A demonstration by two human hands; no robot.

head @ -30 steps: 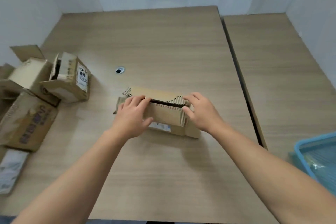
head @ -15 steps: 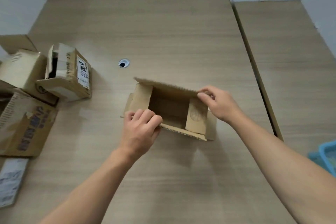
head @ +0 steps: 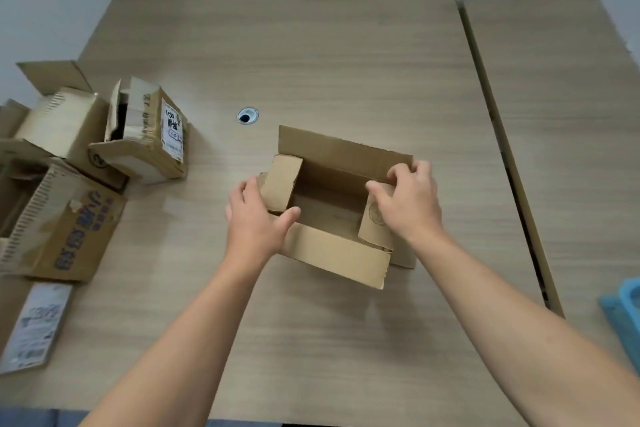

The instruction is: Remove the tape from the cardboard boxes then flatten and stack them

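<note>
Boxes crowd the left edge of the surface. A pale one with a raised flap sits at the back, a printed box with blue lettering lies nearer the person, and a labelled box is tipped over just right of them with its flaps ajar. A flat pack with a white label lies at the near left edge. A round hole sits in the surface between the labelled box and the open box. The open box stands near the middle, its far flap upright and its near flap folded out toward the person. The left hand holds the open box's left end, thumb along the near wall and fingers behind the small left flap, so its grip is closed on the cardboard. The right hand holds the right end in a closed grip, fingers curled over the corner of the far flap and thumb pressing the small right flap. A dark seam divides this surface from a second surface to the right. A blue tray shows at the right edge, mostly cut off.
</note>
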